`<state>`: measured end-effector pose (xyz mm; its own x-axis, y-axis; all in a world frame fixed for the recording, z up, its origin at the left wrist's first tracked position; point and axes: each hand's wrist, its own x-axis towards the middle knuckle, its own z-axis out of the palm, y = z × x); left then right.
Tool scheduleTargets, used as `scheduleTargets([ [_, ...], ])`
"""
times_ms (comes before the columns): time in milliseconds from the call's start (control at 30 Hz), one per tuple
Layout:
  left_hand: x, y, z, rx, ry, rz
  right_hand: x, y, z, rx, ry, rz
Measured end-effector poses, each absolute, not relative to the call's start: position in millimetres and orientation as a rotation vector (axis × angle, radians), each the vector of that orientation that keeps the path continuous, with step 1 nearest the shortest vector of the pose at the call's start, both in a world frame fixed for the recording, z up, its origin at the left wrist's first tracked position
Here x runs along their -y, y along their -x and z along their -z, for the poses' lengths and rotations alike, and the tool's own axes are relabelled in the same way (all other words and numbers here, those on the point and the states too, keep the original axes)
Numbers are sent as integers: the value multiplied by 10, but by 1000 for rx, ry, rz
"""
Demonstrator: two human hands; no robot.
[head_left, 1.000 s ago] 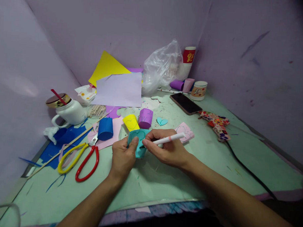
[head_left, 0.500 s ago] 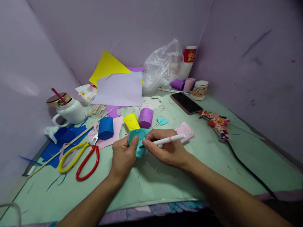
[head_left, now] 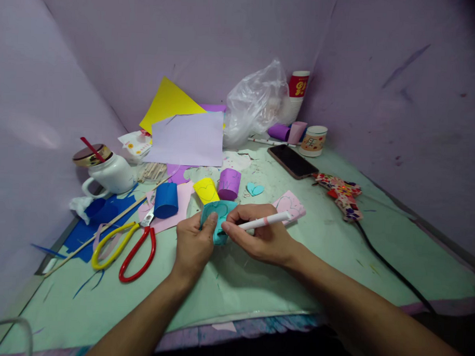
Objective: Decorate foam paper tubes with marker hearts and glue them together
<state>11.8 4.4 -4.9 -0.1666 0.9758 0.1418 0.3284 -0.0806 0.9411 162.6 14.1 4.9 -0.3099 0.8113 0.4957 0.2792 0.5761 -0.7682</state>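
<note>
My left hand point(head_left: 194, 244) is closed on a teal paper roll point(head_left: 222, 211), its thumb pressed across the front. A heart outline is drawn on that paper. In my right hand point(head_left: 262, 236) is a white marker pen point(head_left: 270, 219), its tip down against the teal paper and hidden by the fingers. Just behind stand a yellow paper roll point(head_left: 206, 190) with a heart drawn on it and a purple paper roll point(head_left: 229, 184). Small teal paper hearts point(head_left: 255, 189) lie beyond my right hand, and a pink paper roll point(head_left: 290, 207) with heart outlines lies beside it.
Scissors point(head_left: 138, 252) and a blue paper roll point(head_left: 166, 200) lie at the left, near a white mug point(head_left: 113, 174). A phone point(head_left: 292, 161), a paper cup point(head_left: 313, 140) and a cloth-covered object with a black cable point(head_left: 390, 274) are at the right. A plastic bag point(head_left: 255, 103) sits behind.
Both hands stay almost in place. The marker pen has shifted very slightly, and the teal paper roll is tilted a little differently.
</note>
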Motion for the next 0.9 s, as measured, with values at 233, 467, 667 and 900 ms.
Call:
scheduleTargets([
  [233, -57, -127, 46, -1548, -1445, -1262, -132, -1620, -52, 1883, 841, -675],
  [467, -56, -135, 36, -1573, -1457, -1265, -122, -1613, -40, 1913, 840, -675],
  [667, -58, -138, 43, -1569, -1425, -1268, -117, -1612, -83, 1884, 814, -751],
  [900, -20, -146, 14, -1510, -1309, -1259, -142, -1643, -78, 1797, 864, -679],
])
